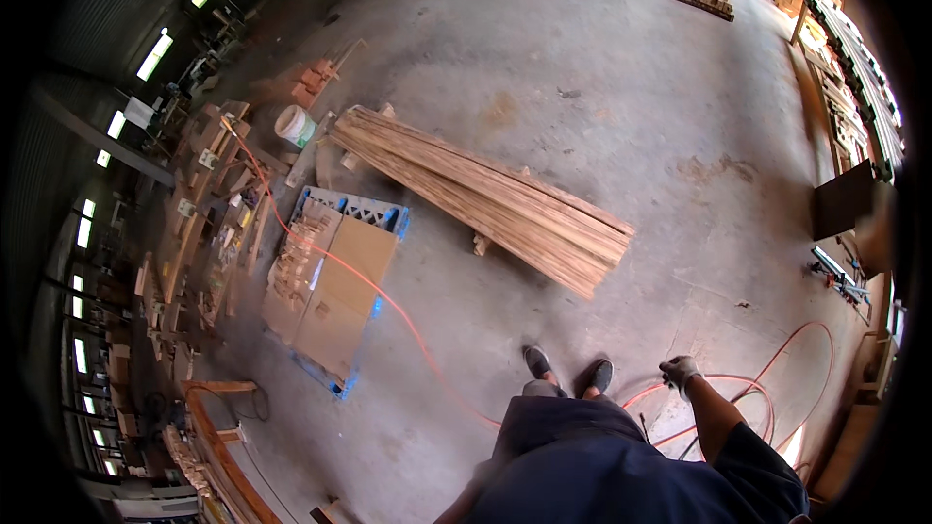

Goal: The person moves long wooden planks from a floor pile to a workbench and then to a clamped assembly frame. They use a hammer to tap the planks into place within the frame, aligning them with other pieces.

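I stand on a concrete floor and look down at my two shoes [568, 369]. My right hand [679, 371], in a light glove, hangs out to my right with the fingers curled, just above an orange hose [748, 383] that loops over the floor. Whether the hand grips the hose I cannot tell. My left hand is hidden by my dark shirt [602, 466]. A long stack of wooden planks [485, 194] lies on the floor ahead of me.
A blue pallet [383, 213] with cardboard sheets lies to my left, the orange hose running across it. A white bucket [295, 124] stands beyond. Workbenches with wood pieces [204, 223] line the left side, and timber racks [854, 68] the right.
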